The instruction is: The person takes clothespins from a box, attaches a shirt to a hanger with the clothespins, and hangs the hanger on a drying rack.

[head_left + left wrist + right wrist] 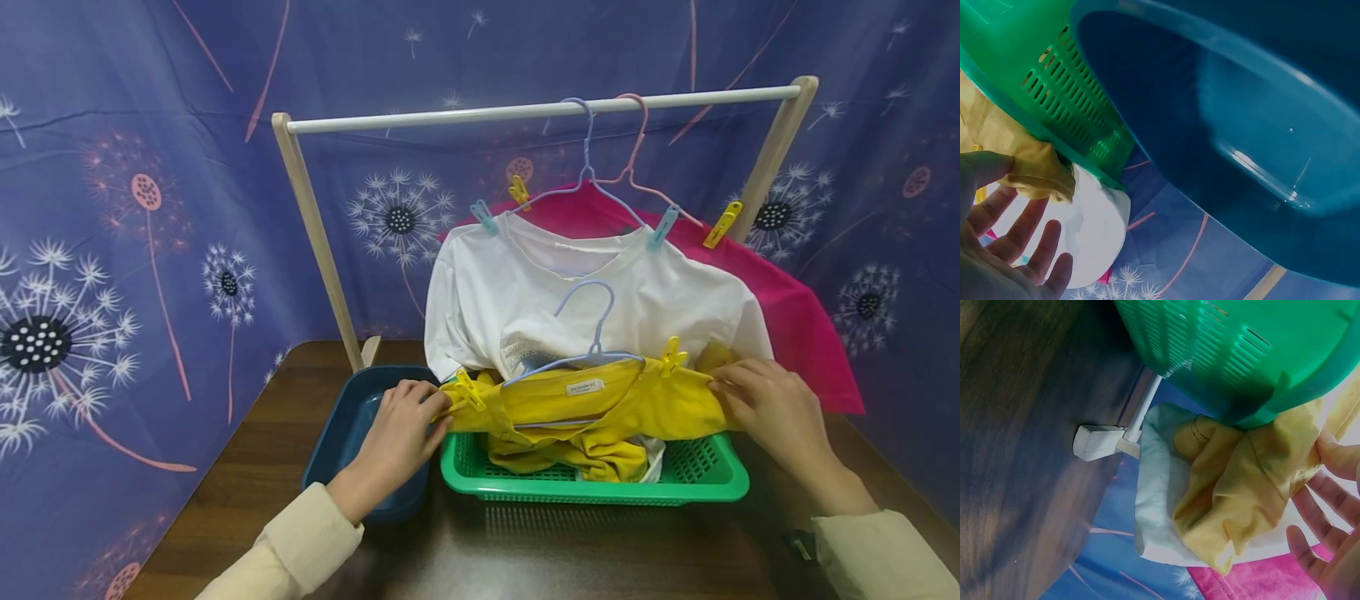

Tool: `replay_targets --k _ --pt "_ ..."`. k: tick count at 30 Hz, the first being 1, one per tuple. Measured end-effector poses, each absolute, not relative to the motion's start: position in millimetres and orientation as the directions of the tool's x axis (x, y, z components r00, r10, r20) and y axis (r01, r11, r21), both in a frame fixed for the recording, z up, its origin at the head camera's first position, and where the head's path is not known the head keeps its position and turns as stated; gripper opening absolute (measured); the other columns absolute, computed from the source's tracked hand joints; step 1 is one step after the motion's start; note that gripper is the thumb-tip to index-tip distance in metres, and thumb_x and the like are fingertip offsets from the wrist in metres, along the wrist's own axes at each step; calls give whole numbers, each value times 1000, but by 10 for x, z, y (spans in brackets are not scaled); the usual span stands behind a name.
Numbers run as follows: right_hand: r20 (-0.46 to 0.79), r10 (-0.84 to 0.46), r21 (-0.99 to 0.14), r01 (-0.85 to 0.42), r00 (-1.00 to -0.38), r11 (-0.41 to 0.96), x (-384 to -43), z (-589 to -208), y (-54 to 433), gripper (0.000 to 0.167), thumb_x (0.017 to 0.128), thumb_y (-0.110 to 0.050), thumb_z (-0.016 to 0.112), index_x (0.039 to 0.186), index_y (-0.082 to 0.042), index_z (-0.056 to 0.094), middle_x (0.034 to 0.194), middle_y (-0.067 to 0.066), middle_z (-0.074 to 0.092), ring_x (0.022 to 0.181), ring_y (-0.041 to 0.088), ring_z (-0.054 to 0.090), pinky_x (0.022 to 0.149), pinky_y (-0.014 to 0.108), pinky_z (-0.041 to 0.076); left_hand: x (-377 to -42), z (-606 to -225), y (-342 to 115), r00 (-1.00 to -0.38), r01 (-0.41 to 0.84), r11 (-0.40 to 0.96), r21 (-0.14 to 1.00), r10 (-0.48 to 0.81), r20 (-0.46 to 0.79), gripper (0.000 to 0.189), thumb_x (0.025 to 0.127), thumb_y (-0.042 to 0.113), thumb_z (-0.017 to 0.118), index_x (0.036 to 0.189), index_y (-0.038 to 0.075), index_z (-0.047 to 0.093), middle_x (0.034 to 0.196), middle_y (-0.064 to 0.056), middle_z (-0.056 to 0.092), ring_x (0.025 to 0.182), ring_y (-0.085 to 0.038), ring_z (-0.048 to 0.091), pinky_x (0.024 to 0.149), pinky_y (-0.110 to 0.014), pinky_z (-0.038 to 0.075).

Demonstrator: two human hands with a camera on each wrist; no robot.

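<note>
A yellow shirt (675, 408) on a lilac hanger (597, 354) is spread between my two hands, over the green basket (600, 492). My left hand (401, 429) pinches its left shoulder beside a yellow clothespin (470, 390). With thumb and fingers, my right hand (776, 412) pinches the sleeve on the other side; the right wrist view shows the yellow sleeve (1241, 481) hanging from those fingers. Another yellow clothespin (673, 356) clips the right shoulder to the hanger. The shirt's lower part lies bunched in the basket.
Behind, a white shirt (465, 283) and a magenta shirt (802, 333) hang by clothespins and hangers from the rack's white bar (450, 117). A dark blue basin (318, 454) stands left of the basket. A small black object (802, 546) lies near the right sleeve.
</note>
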State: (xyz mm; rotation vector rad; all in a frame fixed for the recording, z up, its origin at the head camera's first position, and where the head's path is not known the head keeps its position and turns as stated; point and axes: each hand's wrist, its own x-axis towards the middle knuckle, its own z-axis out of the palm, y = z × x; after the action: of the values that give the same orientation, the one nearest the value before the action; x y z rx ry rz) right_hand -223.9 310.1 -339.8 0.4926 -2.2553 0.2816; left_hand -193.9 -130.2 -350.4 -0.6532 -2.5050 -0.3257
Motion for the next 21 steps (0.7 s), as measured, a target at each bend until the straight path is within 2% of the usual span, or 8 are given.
replay_targets --k 10,16,21 --pt "758 -279 -26 -454 -590 891 -2220 -3384 3108 22 63 -6 75 84 -8 69 78 9 66 72 29 56 57 42 40 -1978 -3511 -1336 -698 535 842 74 392 599 10 79 19 70 89 17 67 88 5 63 86 -15 53 72 -30 41" --pt "788 -289 1 -468 -544 884 -2202 -3350 3111 19 64 -11 74 83 -11 70 77 7 68 72 27 57 57 41 40 -2015 -3453 -1373 -635 560 827 45 394 665 9 77 19 72 85 17 68 84 5 64 72 -12 52 63 -26 41" --pt "821 -286 26 -469 -494 883 -2175 -3269 3091 16 66 -16 72 81 -10 70 74 7 67 67 25 54 54 38 37 -2035 -3357 -1411 -602 565 824 42 377 703 8 77 20 72 85 17 69 83 5 65 73 -13 54 66 -28 43"
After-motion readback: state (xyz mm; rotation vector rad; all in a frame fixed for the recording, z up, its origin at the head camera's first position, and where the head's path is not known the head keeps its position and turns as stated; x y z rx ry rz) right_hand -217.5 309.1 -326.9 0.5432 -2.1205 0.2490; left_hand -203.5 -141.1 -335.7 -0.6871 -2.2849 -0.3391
